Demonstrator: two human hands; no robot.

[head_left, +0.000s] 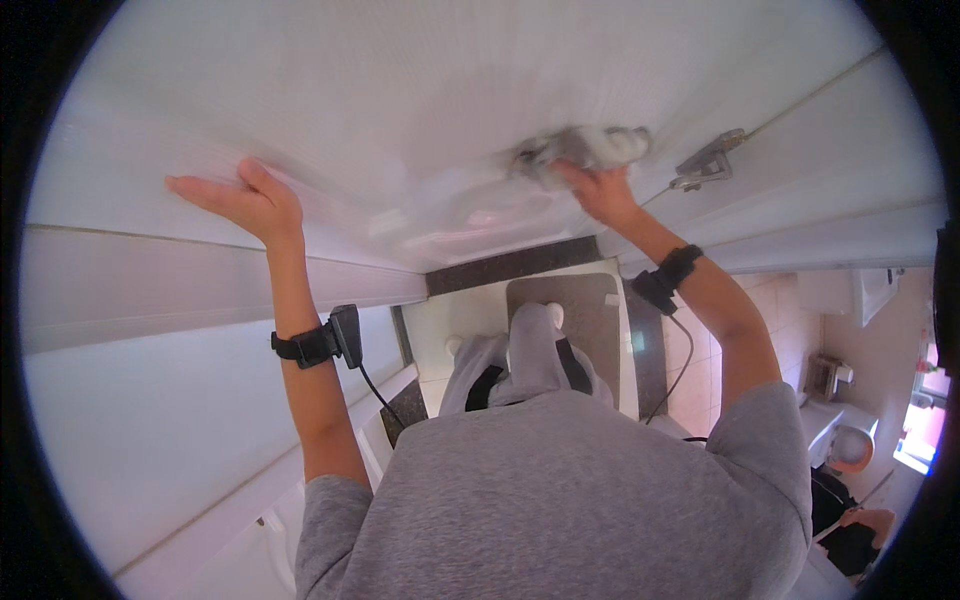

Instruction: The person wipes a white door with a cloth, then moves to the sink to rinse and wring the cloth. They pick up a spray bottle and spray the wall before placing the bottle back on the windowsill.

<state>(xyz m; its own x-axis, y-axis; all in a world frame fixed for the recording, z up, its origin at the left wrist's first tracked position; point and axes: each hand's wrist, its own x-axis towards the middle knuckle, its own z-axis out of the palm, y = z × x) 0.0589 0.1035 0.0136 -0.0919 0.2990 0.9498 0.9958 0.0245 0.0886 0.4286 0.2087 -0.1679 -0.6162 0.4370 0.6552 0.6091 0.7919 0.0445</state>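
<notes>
A white door panel fills the space before me, with a faint shadow and a glossy reflection on it. My right hand presses a crumpled grey-and-white cloth against the panel. The cloth is blurred, and my fingers are partly hidden in it. Just right of the cloth is a metal door handle. My left hand lies with fingers stretched out by the panel's left side, holding nothing; whether its palm touches the surface I cannot tell.
Below the panel runs a dark threshold strip, with a grey-brown mat near my feet. Cabled black bands sit on both forearms. To the right are a washbasin, a toilet and what looks like a person in dark clothes.
</notes>
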